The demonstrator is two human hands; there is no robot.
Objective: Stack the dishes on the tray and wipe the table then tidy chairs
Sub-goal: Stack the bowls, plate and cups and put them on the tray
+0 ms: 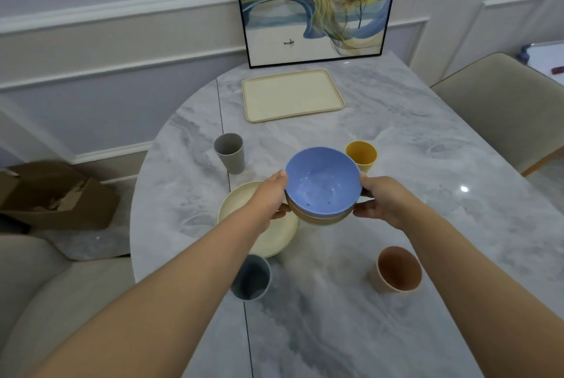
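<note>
A stack of bowls (pixel 322 184), blue one on top with tan and yellowish ones beneath, is held above the marble table (pixel 427 225). My left hand (pixel 273 194) grips its left side and my right hand (pixel 380 199) grips its right side. The cream tray (pixel 293 95) lies bare at the far side of the table. Cream plates (pixel 274 235) sit stacked under my left wrist. Around them stand a grey cup (pixel 229 153), a yellow cup (pixel 361 156), a blue-grey cup (pixel 251 277) and an orange cup (pixel 396 269).
A framed painting (pixel 314 2) leans on the wall behind the tray. Beige chairs stand at the right (pixel 500 109) and near left (pixel 45 301). A cardboard box (pixel 58 194) sits on the floor at left.
</note>
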